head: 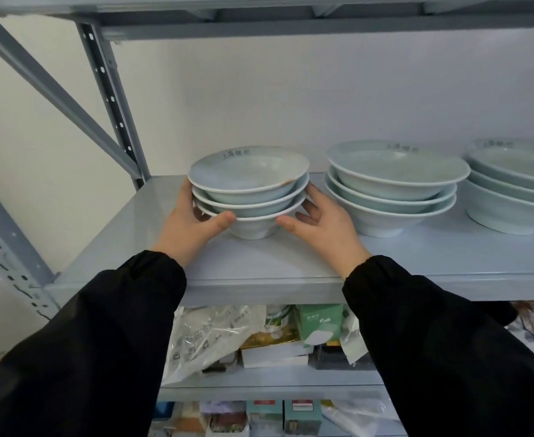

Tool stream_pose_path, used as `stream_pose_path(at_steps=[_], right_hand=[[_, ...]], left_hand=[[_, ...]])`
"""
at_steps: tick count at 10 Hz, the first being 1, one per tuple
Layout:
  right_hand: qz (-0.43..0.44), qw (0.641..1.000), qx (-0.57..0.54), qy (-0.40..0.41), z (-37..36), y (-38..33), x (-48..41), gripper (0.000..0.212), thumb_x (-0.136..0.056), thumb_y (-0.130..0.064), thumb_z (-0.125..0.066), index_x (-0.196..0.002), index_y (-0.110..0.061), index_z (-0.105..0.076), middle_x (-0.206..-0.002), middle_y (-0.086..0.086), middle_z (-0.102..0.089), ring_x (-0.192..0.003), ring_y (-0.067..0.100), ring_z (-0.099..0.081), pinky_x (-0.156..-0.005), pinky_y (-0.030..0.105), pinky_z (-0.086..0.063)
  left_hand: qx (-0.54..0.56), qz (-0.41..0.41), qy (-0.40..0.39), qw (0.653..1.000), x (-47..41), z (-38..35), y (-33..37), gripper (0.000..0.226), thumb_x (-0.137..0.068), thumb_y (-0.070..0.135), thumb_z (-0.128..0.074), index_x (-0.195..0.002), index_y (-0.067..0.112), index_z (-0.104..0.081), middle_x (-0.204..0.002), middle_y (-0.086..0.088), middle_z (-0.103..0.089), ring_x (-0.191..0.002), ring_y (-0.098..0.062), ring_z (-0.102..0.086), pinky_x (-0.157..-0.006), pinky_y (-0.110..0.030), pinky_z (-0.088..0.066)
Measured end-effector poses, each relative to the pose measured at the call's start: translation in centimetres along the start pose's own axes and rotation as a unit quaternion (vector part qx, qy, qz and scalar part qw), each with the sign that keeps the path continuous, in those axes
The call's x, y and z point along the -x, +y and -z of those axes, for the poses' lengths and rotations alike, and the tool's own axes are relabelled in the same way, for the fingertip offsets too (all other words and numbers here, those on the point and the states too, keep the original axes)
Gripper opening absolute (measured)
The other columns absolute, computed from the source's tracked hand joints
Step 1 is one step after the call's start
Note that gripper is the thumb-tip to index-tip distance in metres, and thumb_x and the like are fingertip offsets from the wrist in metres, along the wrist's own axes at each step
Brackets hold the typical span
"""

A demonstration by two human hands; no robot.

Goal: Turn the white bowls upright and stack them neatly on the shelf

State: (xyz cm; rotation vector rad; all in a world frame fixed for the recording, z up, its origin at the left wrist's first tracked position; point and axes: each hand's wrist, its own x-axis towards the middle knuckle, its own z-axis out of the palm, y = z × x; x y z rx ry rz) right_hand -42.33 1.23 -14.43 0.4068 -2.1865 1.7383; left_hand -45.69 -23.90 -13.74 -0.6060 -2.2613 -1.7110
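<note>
Three stacks of upright white bowls stand on the grey shelf (259,266). The left stack (249,187) holds three bowls, its foot resting on the shelf. My left hand (193,225) grips its left side, thumb on the lowest bowl's rim. My right hand (325,222) touches the stack's right side with fingers spread and thumb near the lowest rim. The middle stack (395,187) of three bowls stands just right of my right hand. A third stack (514,190) is cut off by the right edge.
A grey upright post (111,99) and a diagonal brace (54,86) stand left of the bowls. Another shelf board (290,23) runs overhead. Lower shelves hold plastic bags (208,335), boxes (319,323) and packets.
</note>
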Motion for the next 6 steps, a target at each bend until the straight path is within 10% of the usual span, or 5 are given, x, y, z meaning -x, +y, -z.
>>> stream_pose_path(at_steps=[4, 6], right_hand=[[-0.013, 1.0, 0.026, 0.001, 0.0, -0.3, 0.0, 0.082, -0.078, -0.041, -0.08, -0.149, -0.03, -0.041, -0.145, -0.015, -0.052, -0.134, 0.004, -0.049, -0.11, 0.035, -0.046], [-0.011, 0.999, 0.047, -0.019, 1.3, -2.2, 1.2, 0.061, -0.087, -0.034, -0.077, -0.129, -0.057, -0.04, -0.127, -0.047, -0.044, -0.126, -0.016, -0.042, -0.114, 0.03, -0.038]], left_hand=[[-0.025, 0.014, -0.021, 0.999, 0.2, 0.1, 0.7, 0.09, -0.073, 0.059, -0.076, -0.147, 0.043, -0.029, -0.139, 0.023, -0.05, -0.126, 0.005, -0.047, -0.102, -0.018, -0.04], [-0.08, 0.047, 0.11, 0.99, 0.6, 0.2, 2.5, 0.086, -0.085, 0.069, -0.043, -0.156, 0.029, -0.015, -0.16, 0.01, -0.026, -0.144, -0.007, -0.027, -0.111, -0.026, -0.022]])
